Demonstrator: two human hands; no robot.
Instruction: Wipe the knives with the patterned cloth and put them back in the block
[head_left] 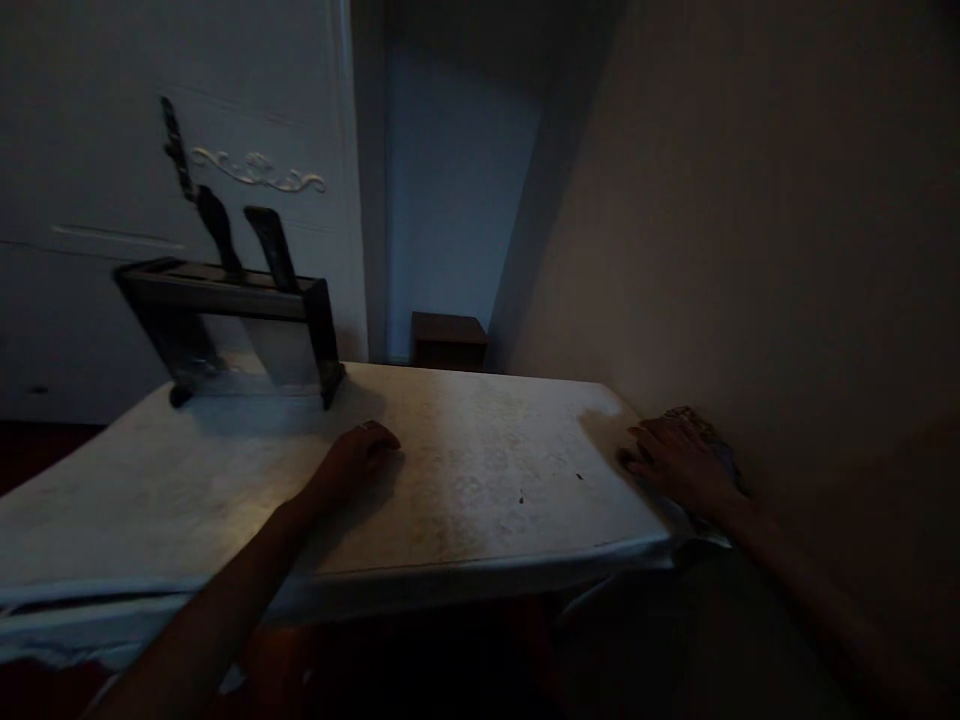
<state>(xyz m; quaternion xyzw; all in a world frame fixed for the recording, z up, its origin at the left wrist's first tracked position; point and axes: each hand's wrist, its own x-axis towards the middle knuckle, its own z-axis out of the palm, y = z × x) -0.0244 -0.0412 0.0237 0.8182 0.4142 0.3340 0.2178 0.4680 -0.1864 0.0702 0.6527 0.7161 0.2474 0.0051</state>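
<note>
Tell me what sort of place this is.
Probably a dim room in a home, perhaps a dining or kitchen corner: there's a cloth-covered table, a rack of what look like knives, and decorative scroll moulding on a pale panel.

Dimly lit, plain wall (750, 220)

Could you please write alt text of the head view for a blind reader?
In dim light, a person's left hand is near the middle of a cloth-covered table; the right hand is on a patterned item, too dark to identify, beside the wall. A rack holding knives stands at far left.
</note>
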